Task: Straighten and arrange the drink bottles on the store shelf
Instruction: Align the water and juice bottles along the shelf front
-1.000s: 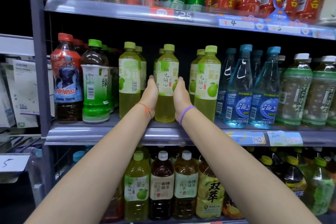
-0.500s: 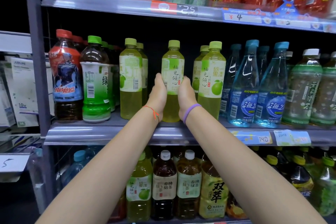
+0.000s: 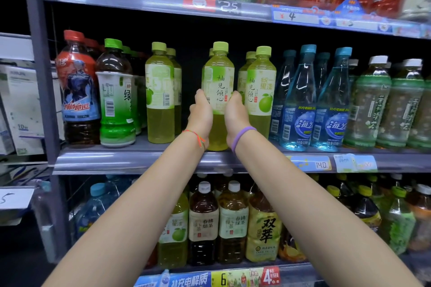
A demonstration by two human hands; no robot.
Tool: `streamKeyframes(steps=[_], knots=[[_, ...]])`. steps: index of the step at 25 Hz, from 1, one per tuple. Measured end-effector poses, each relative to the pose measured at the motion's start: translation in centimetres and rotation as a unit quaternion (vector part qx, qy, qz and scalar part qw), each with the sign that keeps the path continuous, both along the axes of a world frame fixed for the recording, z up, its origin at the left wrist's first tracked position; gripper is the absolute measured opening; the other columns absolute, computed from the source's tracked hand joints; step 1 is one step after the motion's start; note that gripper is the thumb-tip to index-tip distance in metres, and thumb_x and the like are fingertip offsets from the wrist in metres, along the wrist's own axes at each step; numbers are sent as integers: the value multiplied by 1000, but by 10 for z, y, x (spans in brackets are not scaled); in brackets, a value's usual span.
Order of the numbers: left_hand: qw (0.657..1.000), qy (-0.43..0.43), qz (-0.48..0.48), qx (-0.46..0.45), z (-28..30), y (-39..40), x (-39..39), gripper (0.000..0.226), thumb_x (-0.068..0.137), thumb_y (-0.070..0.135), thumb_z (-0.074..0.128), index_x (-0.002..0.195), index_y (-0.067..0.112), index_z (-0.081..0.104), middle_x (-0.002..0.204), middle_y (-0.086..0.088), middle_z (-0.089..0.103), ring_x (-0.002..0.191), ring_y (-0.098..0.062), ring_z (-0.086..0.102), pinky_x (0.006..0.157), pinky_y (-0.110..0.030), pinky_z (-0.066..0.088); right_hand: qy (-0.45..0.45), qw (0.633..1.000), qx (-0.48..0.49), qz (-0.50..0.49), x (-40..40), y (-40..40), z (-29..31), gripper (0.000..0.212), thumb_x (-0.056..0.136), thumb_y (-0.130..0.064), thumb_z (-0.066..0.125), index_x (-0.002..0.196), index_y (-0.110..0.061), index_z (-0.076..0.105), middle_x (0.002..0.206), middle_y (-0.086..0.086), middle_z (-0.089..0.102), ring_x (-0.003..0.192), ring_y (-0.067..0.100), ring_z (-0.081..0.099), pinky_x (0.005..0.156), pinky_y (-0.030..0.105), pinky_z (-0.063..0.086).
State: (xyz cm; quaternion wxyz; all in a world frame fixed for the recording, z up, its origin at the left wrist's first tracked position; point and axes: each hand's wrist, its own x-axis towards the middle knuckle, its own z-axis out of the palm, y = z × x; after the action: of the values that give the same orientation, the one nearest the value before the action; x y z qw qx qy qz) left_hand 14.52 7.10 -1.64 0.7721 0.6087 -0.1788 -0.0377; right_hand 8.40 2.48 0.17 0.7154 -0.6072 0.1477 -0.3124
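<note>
Bare forearms reached up to the middle shelf (image 3: 140,165), where the left hand (image 3: 201,115) and right hand (image 3: 236,116) clasped a yellow-green bottle (image 3: 218,81) between them, upright at the front edge, label forward. Neighbouring green bottles (image 3: 161,91) behind showed barcodes, so facing work likely remained.

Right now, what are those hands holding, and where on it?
Both hands, left and right, clasp the yellow-green bottle around its middle, one on each side.
</note>
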Motion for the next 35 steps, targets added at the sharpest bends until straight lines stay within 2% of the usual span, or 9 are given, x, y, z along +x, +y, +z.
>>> streamKeyframes(steps=[3, 6, 9, 12, 16, 19, 25, 30, 35], knots=[[1000, -17, -7, 18, 1, 3, -2, 71, 80, 65, 21, 126, 26, 60, 123, -2, 64, 112, -21, 57, 106, -44, 40, -7, 997, -62, -47, -10, 9, -2, 35, 105, -28, 28, 100, -15, 60, 107, 4, 66, 93, 21, 58, 86, 32, 44], [987, -106, 10, 120, 0, 17, -7, 52, 85, 56, 32, 108, 20, 62, 116, -8, 66, 108, -28, 59, 98, -40, 45, -146, 960, -213, -106, -20, 27, -10, 40, 102, -10, 32, 139, -11, 46, 137, 7, 53, 124, 19, 50, 102, 31, 42], [924, -306, 193, 126, -9, 51, -13, 23, 92, 26, 48, 97, 13, 67, 106, -10, 66, 102, -23, 56, 87, -27, 41, -264, 884, -363, -130, -30, 48, -10, 51, 100, -2, 34, 151, -5, 31, 157, 9, 32, 147, 17, 25, 119, 21, 19], [829, -417, 363, 88, -22, 88, -18, 26, 88, 13, 50, 106, 8, 67, 118, -14, 56, 113, -26, 49, 95, -27, 35, -203, 914, -349, -26, -21, 66, -11, 42, 103, -13, 37, 144, -10, 46, 148, 4, 47, 138, 13, 39, 115, 25, 30], [929, -243, 247, 132, -18, 88, 9, 57, 96, 35, 43, 147, 12, 33, 145, -14, 42, 132, -29, 39, 112, -41, 30, -37, 978, -183, 92, 10, 82, -11, 35, 105, -34, 32, 124, -18, 57, 131, 0, 58, 114, 16, 51, 107, 32, 37], [986, -72, 150, 25, 5, 90, 28, 66, 89, 58, 27, 129, 14, 55, 123, -12, 62, 112, -29, 57, 103, -43, 43, 19, 992, -96, 81, 39, 80, -8, 53, 104, -45, 28, 140, -12, 49, 137, 5, 53, 125, 24, 49, 110, 35, 34], [997, 44, 47, -42, 14, 83, 53, 50, 103, 41, 27, 84, 17, 66, 96, -9, 69, 97, -26, 65, 93, -34, 50, 41, 998, -19, 44, 82, 77, 1, 62, 97, -56, 27, 128, -13, 59, 127, 10, 63, 117, 29, 58, 109, 42, 39], [997, 32, 19, -63, 10, 78, 59, 48, 101, 42, 28, 87, 20, 69, 96, -10, 72, 93, -28, 66, 93, -38, 52, 31, 998, 10, 57, 81, 73, 6, 47, 101, -50, 29, 82, -21, 60, 113, 8, 68, 110, 28, 60, 106, 37, 42], [999, 18, 24, -46, 5, 83, 51, 51, 94, 48, 30, 92, 23, 74, 98, -8, 75, 99, -30, 68, 99, -46, 50, 20, 998, 17, 64, 63, 75, 4, 46, 103, -44, 27, 91, -20, 64, 111, 6, 68, 100, 22, 59, 101, 33, 43]])
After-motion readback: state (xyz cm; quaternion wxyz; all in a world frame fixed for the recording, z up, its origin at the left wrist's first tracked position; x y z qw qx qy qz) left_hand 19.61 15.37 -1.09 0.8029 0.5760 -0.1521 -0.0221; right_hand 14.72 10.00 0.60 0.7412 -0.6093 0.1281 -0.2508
